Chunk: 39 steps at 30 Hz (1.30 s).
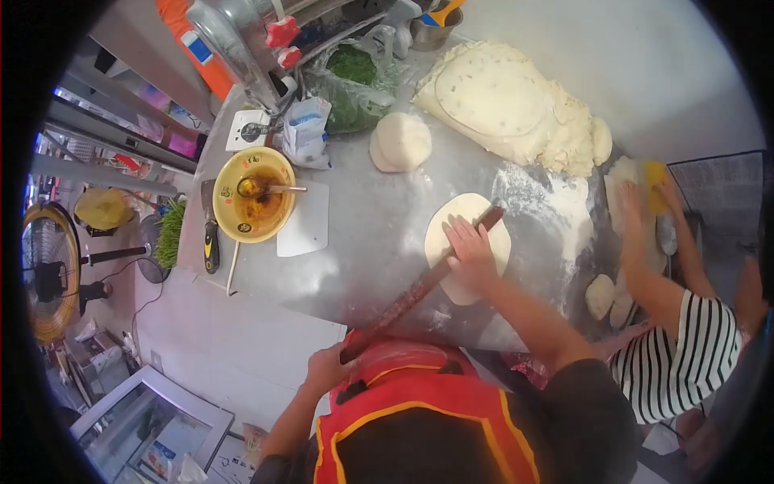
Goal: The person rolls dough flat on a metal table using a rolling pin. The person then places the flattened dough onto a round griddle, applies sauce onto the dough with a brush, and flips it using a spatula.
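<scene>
Dough disc (435,235) is lying flat on the worktop (347,218), with the rolling pin (403,305) crossing it diagonally from far right to near left. Right hand (471,254) is resting palm-down over pin and disc, fingers spreading apart rather than wrapping. Left hand (325,369) is clamping on the pin's near-left end; its finger detail is not showing clearly.

Handling (judged): disc is looking light, soft and pliable, probably stretching or tearing if pinched at one edge. Best hold: both hands supporting it flat from beneath, at opposite edges. Pin is looking stiff and sturdy; holding towards both ends should be giving control. Flour (564,214) is covering a patch to the right, probably reducing sticking there. Large dough mass (496,97), lying farther off, is looking much heavier and prone to sagging, so calling for two-handed support.
</scene>
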### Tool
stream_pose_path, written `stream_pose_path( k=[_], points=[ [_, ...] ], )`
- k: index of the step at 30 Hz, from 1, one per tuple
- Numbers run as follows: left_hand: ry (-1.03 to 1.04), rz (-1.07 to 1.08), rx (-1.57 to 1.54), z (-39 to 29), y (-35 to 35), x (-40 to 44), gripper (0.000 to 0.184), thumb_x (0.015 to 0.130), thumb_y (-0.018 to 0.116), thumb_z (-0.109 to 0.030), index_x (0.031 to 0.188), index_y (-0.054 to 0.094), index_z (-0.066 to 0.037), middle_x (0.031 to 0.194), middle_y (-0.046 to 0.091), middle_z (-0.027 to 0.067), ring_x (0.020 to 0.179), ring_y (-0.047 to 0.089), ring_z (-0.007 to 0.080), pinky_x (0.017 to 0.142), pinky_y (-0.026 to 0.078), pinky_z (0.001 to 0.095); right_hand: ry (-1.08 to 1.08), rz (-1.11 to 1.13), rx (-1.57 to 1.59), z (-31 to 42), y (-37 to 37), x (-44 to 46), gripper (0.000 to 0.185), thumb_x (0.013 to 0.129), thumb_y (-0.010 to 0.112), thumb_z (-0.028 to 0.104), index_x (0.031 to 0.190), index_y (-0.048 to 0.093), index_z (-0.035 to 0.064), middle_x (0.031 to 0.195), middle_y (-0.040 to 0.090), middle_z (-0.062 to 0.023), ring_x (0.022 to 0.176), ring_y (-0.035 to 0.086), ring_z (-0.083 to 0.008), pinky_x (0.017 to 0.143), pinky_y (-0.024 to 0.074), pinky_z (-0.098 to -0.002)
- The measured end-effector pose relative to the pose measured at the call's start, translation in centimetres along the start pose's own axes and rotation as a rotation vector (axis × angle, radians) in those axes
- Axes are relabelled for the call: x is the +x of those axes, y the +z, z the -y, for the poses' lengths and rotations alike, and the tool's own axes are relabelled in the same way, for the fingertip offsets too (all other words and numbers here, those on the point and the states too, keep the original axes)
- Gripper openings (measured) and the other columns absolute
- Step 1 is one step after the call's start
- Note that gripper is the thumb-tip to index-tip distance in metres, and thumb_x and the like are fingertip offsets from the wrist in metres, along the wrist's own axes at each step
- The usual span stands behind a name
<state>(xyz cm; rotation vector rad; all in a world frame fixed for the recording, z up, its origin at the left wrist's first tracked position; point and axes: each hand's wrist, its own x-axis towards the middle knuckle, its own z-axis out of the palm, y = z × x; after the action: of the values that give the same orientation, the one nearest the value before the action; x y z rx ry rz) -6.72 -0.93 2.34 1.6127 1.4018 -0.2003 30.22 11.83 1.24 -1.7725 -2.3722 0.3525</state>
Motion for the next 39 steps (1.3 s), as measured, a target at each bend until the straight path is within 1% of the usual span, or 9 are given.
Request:
stream_pose_path(
  k=[9, 16, 20, 24, 26, 29, 32, 35, 39],
  points=[
    [-0.103, -0.141, 0.008, 0.2, -3.8, 1.3, 0.048, 0.077, 0.067, -0.053, 0.086, 0.065, -0.006, 0.073, 0.065, 0.0163, 0.071, 0.064, 0.0365, 0.065, 0.05, 0.0456, -0.201, -0.169, 0.036, 2.6, -1.0, 10.5, 0.058, 0.088, 0.054, 0.026, 0.138, 0.038, 0.0018, 0.143, 0.039, -0.0147, 0.136, 0.031, -0.0312, 0.112, 0.019, -0.0515],
    [-0.031, -0.05, 0.01, -3.6, 3.5, -0.7, 0.047, 0.077, 0.066, -0.052, 0.09, 0.065, -0.007, 0.083, 0.066, 0.0169, 0.08, 0.064, 0.0373, 0.07, 0.05, 0.0456, -0.02, -0.02, -0.041, -3.1, -1.6, -7.3, 0.055, 0.086, 0.055, 0.021, 0.136, 0.042, 0.0026, 0.139, 0.044, -0.0138, 0.135, 0.033, -0.0288, 0.112, 0.0185, -0.0532],
    [-0.037, -0.035, 0.047, -4.2, 4.9, -0.6, 0.046, 0.077, 0.066, -0.051, 0.093, 0.066, -0.007, 0.083, 0.067, 0.0167, 0.081, 0.064, 0.0365, 0.071, 0.05, 0.0457, -0.165, -0.234, -0.045, -0.9, -3.1, -0.1, 0.051, 0.087, 0.052, 0.019, 0.132, 0.044, -0.0016, 0.135, 0.047, -0.0178, 0.133, 0.035, -0.0328, 0.112, 0.0213, -0.0508],
    [-0.012, -0.035, -0.046, -5.5, 6.9, -1.1, 0.052, 0.078, 0.062, -0.055, 0.107, 0.066, -0.012, 0.099, 0.067, 0.0169, 0.093, 0.063, 0.0356, 0.079, 0.049, 0.0452, -0.046, -0.049, 0.004, -4.4, 2.2, -2.1, 0.054, 0.089, 0.045, 0.021, 0.138, 0.039, 0.0001, 0.142, 0.041, -0.0194, 0.134, 0.036, -0.0341, 0.113, 0.0215, -0.0491],
    [0.01, -0.012, 0.01, -5.7, 11.0, -0.1, 0.048, 0.079, 0.062, -0.051, 0.105, 0.067, -0.01, 0.101, 0.066, 0.018, 0.095, 0.063, 0.0364, 0.081, 0.049, 0.0459, -0.337, -0.293, -0.094, -11.6, 7.8, -7.8, 0.053, 0.091, 0.044, 0.023, 0.138, 0.041, -0.001, 0.144, 0.04, -0.0193, 0.134, 0.035, -0.0362, 0.112, 0.0207, -0.052],
    [0.061, -0.072, -0.095, -9.9, 10.0, -3.6, 0.043, 0.076, 0.066, -0.046, 0.097, 0.067, -0.008, 0.092, 0.068, 0.0162, 0.086, 0.065, 0.0365, 0.075, 0.051, 0.045, 0.099, 0.068, 0.154, -6.3, -1.3, -12.2, 0.049, 0.089, 0.049, 0.017, 0.133, 0.045, -0.0044, 0.142, 0.041, -0.023, 0.137, 0.029, -0.0367, 0.115, 0.0119, -0.0505],
    [0.279, -0.269, -0.028, -10.3, 11.5, -4.5, 0.033, 0.074, 0.066, -0.037, 0.091, 0.068, -0.008, 0.084, 0.068, 0.0147, 0.079, 0.067, 0.0344, 0.069, 0.053, 0.045, 0.061, -0.189, 0.027, -4.3, -3.0, -17.1, 0.043, 0.085, 0.053, 0.018, 0.121, 0.053, -0.0048, 0.122, 0.053, -0.0258, 0.121, 0.044, -0.0419, 0.105, 0.0308, -0.0477],
    [0.168, -0.322, 0.033, -9.9, 10.9, -2.2, 0.025, 0.073, 0.065, -0.03, 0.085, 0.069, -0.009, 0.078, 0.067, 0.014, 0.076, 0.067, 0.0332, 0.066, 0.053, 0.0457, -0.019, -0.039, -0.252, -5.8, -3.9, -18.1, 0.072, 0.082, 0.07, 0.031, 0.141, 0.038, 0.0023, 0.144, 0.04, -0.0197, 0.133, 0.036, -0.037, 0.11, 0.0213, -0.0559],
    [0.229, -0.283, 0.294, -8.1, 5.0, 0.0, 0.021, 0.07, 0.067, -0.026, 0.082, 0.069, -0.01, 0.075, 0.066, 0.0147, 0.072, 0.066, 0.0339, 0.064, 0.053, 0.0467, 0.25, 0.044, -0.142, 1.1, -10.5, -15.9, 0.041, 0.079, 0.064, 0.015, 0.115, 0.054, -0.0014, 0.11, 0.056, -0.0219, 0.11, 0.047, -0.0408, 0.097, 0.0313, -0.0534]
  ],
)
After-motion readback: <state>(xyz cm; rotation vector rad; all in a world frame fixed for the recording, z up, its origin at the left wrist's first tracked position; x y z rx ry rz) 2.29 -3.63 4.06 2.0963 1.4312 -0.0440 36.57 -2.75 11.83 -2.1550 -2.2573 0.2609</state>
